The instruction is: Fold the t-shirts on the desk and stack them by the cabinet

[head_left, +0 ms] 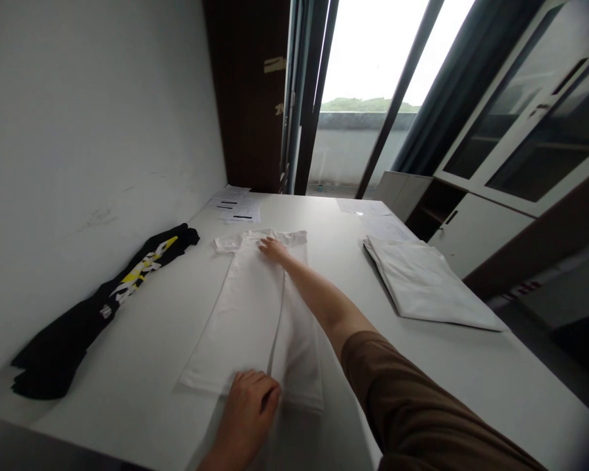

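A white T-shirt [248, 307] lies on the white table, its collar end away from me and its hem towards me. One sleeve shows at the far left, and a long edge of cloth runs down the middle of the shirt. My right hand [273, 250] reaches forward and rests on the shirt near the collar, fingers stretched out. Close to me, my left hand [250, 402] is at the hem, its fingers curled and closed on the cloth by the middle edge. The tips of the left fingers are partly hidden.
Along the wall on the left lies a folded black garment [103, 307] with a yellow and white print. A folded white cloth [427, 281] sits at the right, with a dark layer under its edge. Paper sheets [235, 204] lie at the table's far end. Cabinets [500, 229] stand beyond the right side.
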Demonstrator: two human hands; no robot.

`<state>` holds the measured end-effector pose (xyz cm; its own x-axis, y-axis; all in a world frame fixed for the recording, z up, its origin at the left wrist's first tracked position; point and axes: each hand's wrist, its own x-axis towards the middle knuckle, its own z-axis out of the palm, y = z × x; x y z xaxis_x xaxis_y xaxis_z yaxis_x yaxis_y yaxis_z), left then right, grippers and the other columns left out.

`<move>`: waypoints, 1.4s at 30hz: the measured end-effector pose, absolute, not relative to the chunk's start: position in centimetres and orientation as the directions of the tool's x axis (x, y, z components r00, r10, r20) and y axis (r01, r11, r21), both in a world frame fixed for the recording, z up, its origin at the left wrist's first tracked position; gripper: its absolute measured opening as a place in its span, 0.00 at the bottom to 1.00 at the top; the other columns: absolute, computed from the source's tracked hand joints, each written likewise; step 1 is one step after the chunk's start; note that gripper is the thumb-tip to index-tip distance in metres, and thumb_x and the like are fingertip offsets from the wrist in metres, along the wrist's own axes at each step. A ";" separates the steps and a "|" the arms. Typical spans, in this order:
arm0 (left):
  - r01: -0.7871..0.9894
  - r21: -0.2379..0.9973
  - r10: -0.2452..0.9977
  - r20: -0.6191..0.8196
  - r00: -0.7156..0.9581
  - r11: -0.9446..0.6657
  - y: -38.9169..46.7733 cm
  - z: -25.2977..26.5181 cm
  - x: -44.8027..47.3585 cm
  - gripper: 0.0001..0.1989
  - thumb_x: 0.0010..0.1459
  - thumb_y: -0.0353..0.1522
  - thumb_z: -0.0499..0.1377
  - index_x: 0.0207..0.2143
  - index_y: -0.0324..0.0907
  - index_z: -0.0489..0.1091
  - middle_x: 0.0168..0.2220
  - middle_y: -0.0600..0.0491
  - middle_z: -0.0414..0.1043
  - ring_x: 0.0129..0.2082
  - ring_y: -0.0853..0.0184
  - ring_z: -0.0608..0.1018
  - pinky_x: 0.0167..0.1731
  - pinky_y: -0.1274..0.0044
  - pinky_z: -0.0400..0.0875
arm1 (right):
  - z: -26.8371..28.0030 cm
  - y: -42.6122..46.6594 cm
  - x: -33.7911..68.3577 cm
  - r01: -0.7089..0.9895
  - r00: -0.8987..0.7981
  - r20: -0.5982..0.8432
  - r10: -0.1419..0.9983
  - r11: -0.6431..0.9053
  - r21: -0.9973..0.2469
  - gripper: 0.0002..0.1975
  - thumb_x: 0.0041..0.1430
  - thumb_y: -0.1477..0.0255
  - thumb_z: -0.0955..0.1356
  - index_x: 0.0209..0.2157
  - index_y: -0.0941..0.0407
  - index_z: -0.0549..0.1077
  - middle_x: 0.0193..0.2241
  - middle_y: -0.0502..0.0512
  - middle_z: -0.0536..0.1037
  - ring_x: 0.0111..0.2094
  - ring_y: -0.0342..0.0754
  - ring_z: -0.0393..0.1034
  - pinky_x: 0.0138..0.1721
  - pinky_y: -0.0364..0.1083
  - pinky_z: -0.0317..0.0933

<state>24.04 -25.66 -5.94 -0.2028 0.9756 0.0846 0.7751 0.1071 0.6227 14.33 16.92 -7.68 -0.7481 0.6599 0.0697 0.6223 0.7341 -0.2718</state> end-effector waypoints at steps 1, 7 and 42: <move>0.762 0.640 0.977 0.085 -0.198 0.099 -25.6 -6.0 24.0 0.15 0.68 0.31 0.51 0.33 0.45 0.76 0.33 0.52 0.78 0.36 0.62 0.77 0.42 0.70 0.65 | -8.1 16.6 14.7 0.632 -0.738 0.085 0.669 0.730 -0.261 0.27 0.72 0.57 0.59 0.67 0.51 0.63 0.68 0.59 0.61 0.65 0.56 0.60 0.63 0.50 0.55; 0.738 0.660 0.979 0.017 -0.201 0.140 -25.4 -6.1 23.3 0.14 0.67 0.32 0.53 0.32 0.45 0.77 0.33 0.53 0.79 0.37 0.62 0.77 0.44 0.70 0.64 | -11.1 14.4 17.3 0.673 -0.681 0.155 0.716 0.695 -0.251 0.30 0.70 0.57 0.62 0.68 0.54 0.60 0.66 0.61 0.63 0.67 0.57 0.54 0.65 0.52 0.49; 0.845 0.150 0.786 0.314 -0.533 0.513 -28.1 -8.1 9.5 0.10 0.64 0.37 0.59 0.45 0.42 0.72 0.45 0.47 0.72 0.47 0.56 0.73 0.49 0.66 0.68 | -9.7 8.8 6.6 0.461 -0.820 0.181 0.543 0.815 -0.351 0.29 0.69 0.60 0.64 0.67 0.52 0.61 0.65 0.59 0.66 0.63 0.56 0.59 0.62 0.50 0.53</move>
<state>9.54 -28.07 -8.13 -0.5329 0.7858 0.3140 0.8451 0.5131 0.1503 6.60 8.78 -9.71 -0.8203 0.5426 0.1806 0.4615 0.8146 -0.3514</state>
